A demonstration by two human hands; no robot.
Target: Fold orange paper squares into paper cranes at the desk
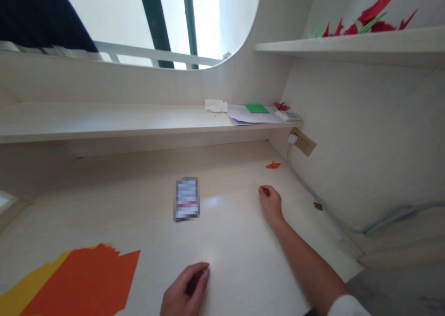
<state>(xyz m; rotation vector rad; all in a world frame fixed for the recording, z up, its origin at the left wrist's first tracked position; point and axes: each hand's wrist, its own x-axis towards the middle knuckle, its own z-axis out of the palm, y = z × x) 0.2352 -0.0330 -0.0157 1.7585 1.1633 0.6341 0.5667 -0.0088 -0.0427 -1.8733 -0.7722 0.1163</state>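
At far left on the pale wood-grain desk (pixel 229 260) lie a yellow paper sheet (pixel 33 283) and an orange paper sheet (pixel 83 279), overlapping, with ragged upper edges; they lie well apart from the fingers of either hand. The left hand (pixel 184 290) is low on the desk, its fingers (pixel 200 279) curled narrow, and no held object is visible. A rectangular printed packet (pixel 187 199), its markings too blurred to read, lies flat between the two hands and touches neither.

On the shelf (pixel 104 123) behind the desk are a crumpled white tissue (pixel 215 106), a stack of papers (pixel 250 117) topped by a green paper square (pixel 257 108), and a red origami crane (pixel 281 106).

The right hand (pixel 270 203), with a white cuff (pixel 347 306) at the wrist, rests on the desk, its fingers (pixel 264 191) loosely curled and empty. An orange origami crane (pixel 273 165) stands near those fingertips, not touching them.

Further right, a white plug (pixel 292 139) sits in a wall socket (pixel 302 142), its pale cable (pixel 327 214) running along the wall. Red origami cranes (pixel 361 26) line the upper shelf (pixel 365 44).
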